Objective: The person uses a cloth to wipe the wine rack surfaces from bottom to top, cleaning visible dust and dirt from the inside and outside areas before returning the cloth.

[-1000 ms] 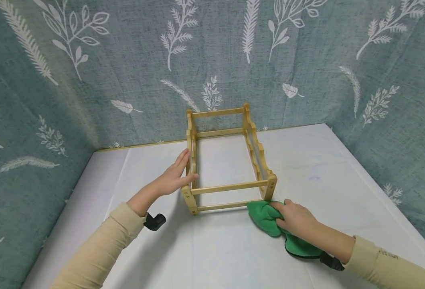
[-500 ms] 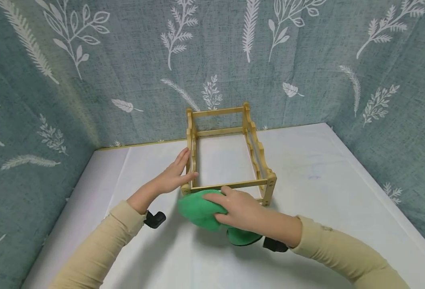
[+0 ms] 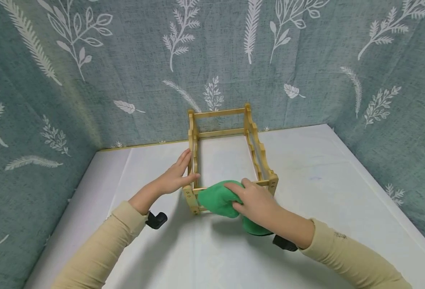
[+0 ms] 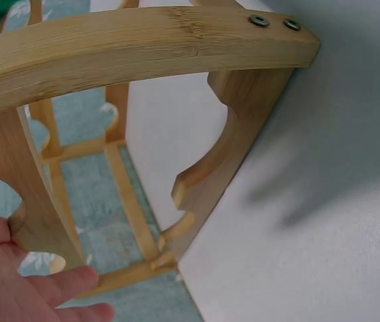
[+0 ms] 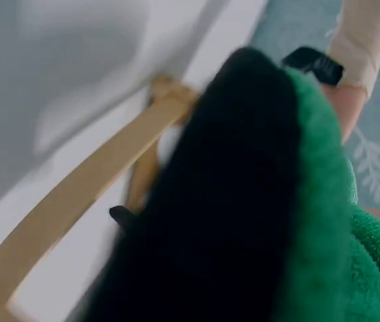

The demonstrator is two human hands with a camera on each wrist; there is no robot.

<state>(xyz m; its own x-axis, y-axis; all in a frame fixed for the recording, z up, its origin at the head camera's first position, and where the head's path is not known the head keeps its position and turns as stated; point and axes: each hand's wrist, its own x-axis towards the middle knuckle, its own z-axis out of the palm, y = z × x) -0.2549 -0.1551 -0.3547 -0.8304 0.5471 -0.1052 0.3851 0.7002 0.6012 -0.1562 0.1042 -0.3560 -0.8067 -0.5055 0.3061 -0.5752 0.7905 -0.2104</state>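
A light wooden rack (image 3: 273,184) with scalloped sides stands on the white table in the head view. My left hand (image 3: 171,179) holds its left side, thumb reaching over the top edge and fingers along the outer face. In the left wrist view this hand (image 4: 9,282) lies beside a post under the screwed end piece (image 4: 150,43). My right hand (image 3: 257,202) grips a bunched green cloth (image 3: 216,198), thumb and fingers pinched into it, at the rack's near rails. A dark strip on the cloth (image 5: 324,201) fills much of the right wrist view and hides part of the rack.
White sheeting (image 3: 328,180) covers the table around the rack. A blue-green curtain (image 3: 136,72) with white leaf prints hangs behind and along both sides. Each wrist carries a small black device, such as the left one (image 3: 156,220).
The right hand swept the green cloth leftward from the rack's near right corner across its front, then came back slightly right and up onto the rails. The left hand stayed put.
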